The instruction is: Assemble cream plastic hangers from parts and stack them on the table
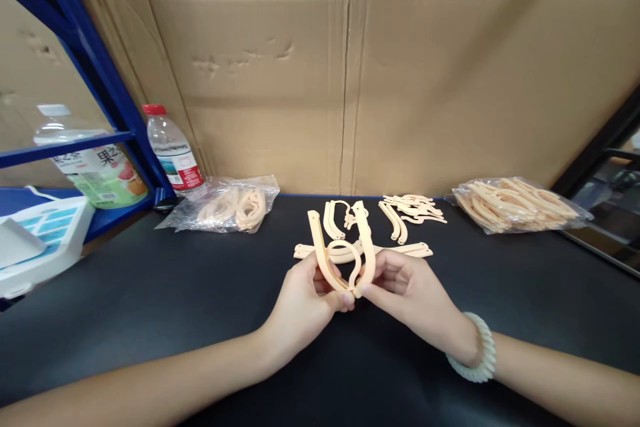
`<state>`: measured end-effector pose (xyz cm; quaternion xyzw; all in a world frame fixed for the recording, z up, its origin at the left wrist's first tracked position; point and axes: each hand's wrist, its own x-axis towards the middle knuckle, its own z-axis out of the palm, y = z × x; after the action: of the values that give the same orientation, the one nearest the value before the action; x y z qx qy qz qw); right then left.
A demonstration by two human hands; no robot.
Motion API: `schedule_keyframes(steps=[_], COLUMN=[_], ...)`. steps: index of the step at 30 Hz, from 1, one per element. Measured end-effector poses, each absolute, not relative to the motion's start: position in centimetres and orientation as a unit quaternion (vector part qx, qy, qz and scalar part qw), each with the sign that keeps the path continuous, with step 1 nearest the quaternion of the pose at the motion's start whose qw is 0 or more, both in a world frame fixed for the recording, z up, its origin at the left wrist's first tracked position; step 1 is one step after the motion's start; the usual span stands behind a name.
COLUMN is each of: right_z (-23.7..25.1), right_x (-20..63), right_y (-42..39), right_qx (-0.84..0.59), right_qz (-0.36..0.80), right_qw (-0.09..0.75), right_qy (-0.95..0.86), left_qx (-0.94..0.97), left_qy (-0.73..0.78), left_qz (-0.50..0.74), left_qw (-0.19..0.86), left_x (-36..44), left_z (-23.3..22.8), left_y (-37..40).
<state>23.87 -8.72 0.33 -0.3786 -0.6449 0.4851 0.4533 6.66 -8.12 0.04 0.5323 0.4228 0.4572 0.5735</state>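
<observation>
A peach-coloured plastic folding clothes hanger (369, 247) is held up over the table, its two curved arms pointing away from me in a V and its looped hook between them. My left hand (303, 300) is closed around the lower left arm, thumb at the joint. From the other side, my right hand (413, 287) pinches the joint end of the right arm; some of its fingers are hidden behind the piece. Just beyond lie long hanger arms (415, 250), with shorter curved pieces (395, 221) and a pile of hooks (413, 203) farther back.
Clear bags of peach plastic parts lie at back left (250, 208) and back right (515, 205). A red-capped bottle (175, 153), a larger bottle (107, 177) and a white-and-blue tray (55, 233) stand left, beside a blue frame (85, 47). Cardboard (260, 93) walls the back of the black table (200, 293).
</observation>
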Motion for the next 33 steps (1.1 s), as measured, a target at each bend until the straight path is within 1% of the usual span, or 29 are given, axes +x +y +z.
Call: schedule_keyframes(steps=[7,14,17,20,22,24,26,28,29,31,33], right_z=[1.3,4.5,5.0,4.8,4.8,4.8,5.0,5.2,5.3,5.3,5.3], right_x=[24.6,28.8,30.3,31.5,32.1,32.7,33.1,33.5,33.7,33.9,34.1], right_y=[-7.8,-5.5,-4.6,-4.0,-3.6,-3.2,-3.0,-2.8,-2.7,-2.7,-2.6], right_qx=[-0.364,-0.37,-0.375,-0.382,-0.375,-0.362,-0.348,-0.342,-0.345,-0.357,-0.368], right_qz=[0.508,0.414,0.33,0.174,0.092,0.06,0.064,0.079,0.085,0.095,0.105], right_qw=[0.442,0.38,0.349,0.294,0.261,0.248,0.241,0.221,0.205,0.169,0.141], right_qy=[-0.643,-0.74,-0.793,-0.859,-0.884,-0.896,-0.904,-0.91,-0.912,-0.914,-0.913], left_qx=[0.514,0.455,0.417,0.393,0.393,0.413,0.464,0.564,0.628,0.756,0.852], left_qy=[0.402,0.416,0.426,0.447,0.461,0.464,0.461,0.453,0.445,0.417,0.38], left_qz=[0.465,0.499,0.507,0.501,0.492,0.483,0.45,0.383,0.341,0.257,0.193], left_qw=[0.598,0.609,0.622,0.628,0.625,0.617,0.608,0.574,0.54,0.435,0.304], left_x=[6.5,4.2,3.4,2.6,1.9,1.0,0.2,-0.5,-0.7,-0.9,-0.8], left_z=[1.2,2.8,3.7,4.5,4.9,5.2,5.2,5.1,5.0,4.7,4.4], left_y=[-7.9,-6.1,-4.9,-3.6,-2.7,-1.8,-1.2,-0.7,-0.6,-0.6,-0.9])
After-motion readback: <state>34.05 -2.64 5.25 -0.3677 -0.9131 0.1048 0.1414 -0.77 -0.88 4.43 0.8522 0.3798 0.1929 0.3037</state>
